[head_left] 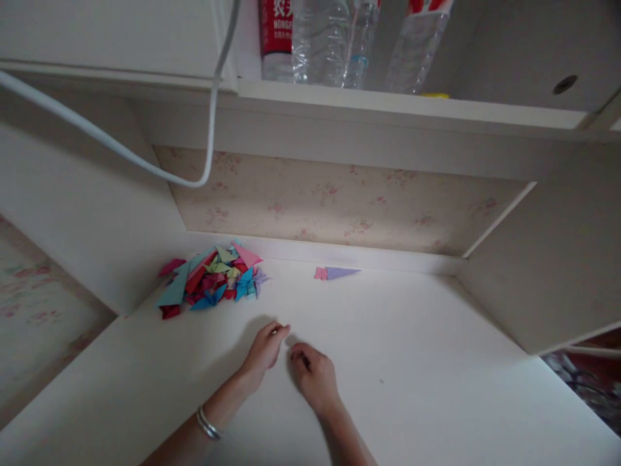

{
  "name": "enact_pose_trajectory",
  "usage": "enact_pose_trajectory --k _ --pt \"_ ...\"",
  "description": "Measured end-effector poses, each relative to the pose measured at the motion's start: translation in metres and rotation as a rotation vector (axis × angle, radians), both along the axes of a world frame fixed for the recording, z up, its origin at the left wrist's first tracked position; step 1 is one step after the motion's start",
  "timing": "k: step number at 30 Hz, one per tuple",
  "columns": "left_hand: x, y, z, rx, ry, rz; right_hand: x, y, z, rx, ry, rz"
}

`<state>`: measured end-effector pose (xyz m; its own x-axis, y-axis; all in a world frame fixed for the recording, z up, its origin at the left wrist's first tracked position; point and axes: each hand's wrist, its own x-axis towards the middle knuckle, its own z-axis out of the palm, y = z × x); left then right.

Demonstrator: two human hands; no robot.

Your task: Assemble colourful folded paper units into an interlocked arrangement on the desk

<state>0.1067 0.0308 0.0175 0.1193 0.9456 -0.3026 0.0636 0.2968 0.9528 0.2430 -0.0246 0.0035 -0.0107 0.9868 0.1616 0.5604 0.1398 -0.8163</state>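
My left hand (266,349) is just above the white desk (417,362), its thumb and fingers pinched together. Whatever it may hold is too small to make out. Close on its right, my right hand (315,377) is curled with the fingertips drawn in toward the thumb, and what lies between them is hidden. A narrow gap separates the two hands. Beyond my left hand, toward the back left, lies a heap of folded coloured papers (213,275) in blue, red, pink, green and purple. Farther back stands out a purple folded paper cone (342,273) with a small pink piece (321,274) at its wide end.
Overhead, a shelf (388,107) holds several clear plastic bottles (323,45) and a red-labelled one (276,32). A white cable (145,165) hangs in front at the upper left. Side panels (538,259) and a flowered back wall (330,200) enclose the desk.
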Motion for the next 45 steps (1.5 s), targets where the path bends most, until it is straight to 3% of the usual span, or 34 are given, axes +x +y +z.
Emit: enact_pose_trajectory --k 6,11,20,26,32,38,45 --pt "-0.02 -0.025 0.002 0.005 -0.022 0.004 -0.002 -0.005 -0.006 0.019 -0.007 -0.018" --pt "-0.018 -0.028 0.005 0.078 -0.01 -0.007 -0.006 -0.007 -0.003 0.011 -0.063 -0.018" --pt "-0.032 -0.029 -0.002 0.035 -0.125 -0.097 -0.013 -0.004 0.003 -0.093 -0.071 -0.058" --pt "-0.032 -0.025 -0.007 -0.014 -0.299 -0.047 -0.037 0.038 0.024 -0.119 0.138 0.05" --pt "-0.036 -0.018 -0.006 -0.174 -0.509 0.084 -0.094 0.097 0.059 -0.072 -0.095 0.08" --pt "-0.041 -0.013 -0.011 -0.277 -0.555 0.128 -0.135 0.131 0.05 -0.115 -0.247 0.038" --pt "-0.042 -0.009 -0.007 -0.308 -0.61 0.168 -0.145 0.15 0.041 -0.163 -0.374 -0.04"
